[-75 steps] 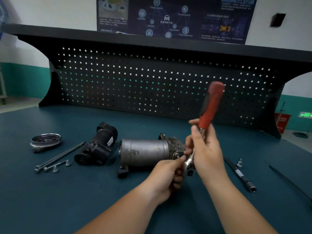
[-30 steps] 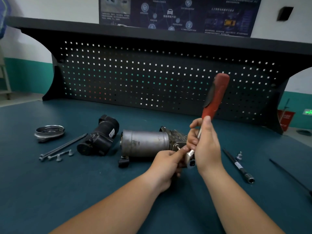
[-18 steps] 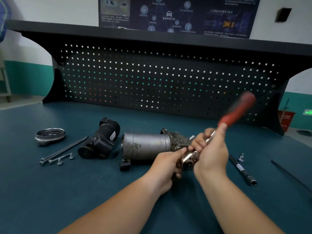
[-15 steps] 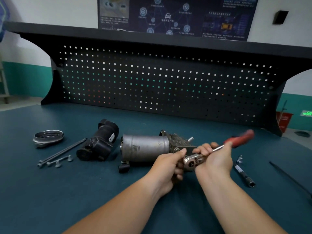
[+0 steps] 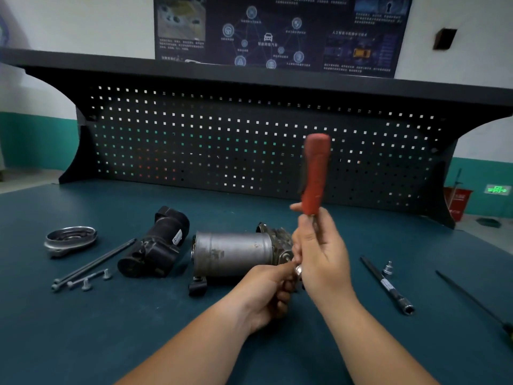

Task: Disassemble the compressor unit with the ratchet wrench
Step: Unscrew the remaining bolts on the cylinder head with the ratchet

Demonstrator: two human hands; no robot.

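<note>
On the dark teal tabletop (image 5: 83,343), far left, lie a shallow silver metal end cap (image 5: 70,240), two long black bolts (image 5: 94,261) and a few small silver screws (image 5: 86,283), all already off the unit. Just right of them lies a black cylindrical plastic housing (image 5: 158,245), also loose.

The grey metal compressor cylinder (image 5: 233,254) lies on its side at the middle, its long axis running left to right, its cast end block pointing right, toward both hands.

The left hand (image 5: 266,295) comes in from below. Its grip is closed, thumb and forefinger pinching the silver head of the red-handled steel ratchet wrench (image 5: 316,173) where the head meets the end block. The fastener itself is hidden behind the fingers.

The right hand (image 5: 322,251) is clamped round the wrench's steel shank just under the red handle. The handle stands nearly upright, crosswise to the cylinder's axis, and is blurred by motion.

So the work lies left of the right hand and just beyond the left, and the right hand has the leverage. The coming stroke probably swings the handle rightward and down while the left hand pins the head on.

Farther right lie a black extension bar with a socket end (image 5: 388,287), a small silver fitting (image 5: 387,268) beside it, and a thin black rod (image 5: 472,298).
</note>
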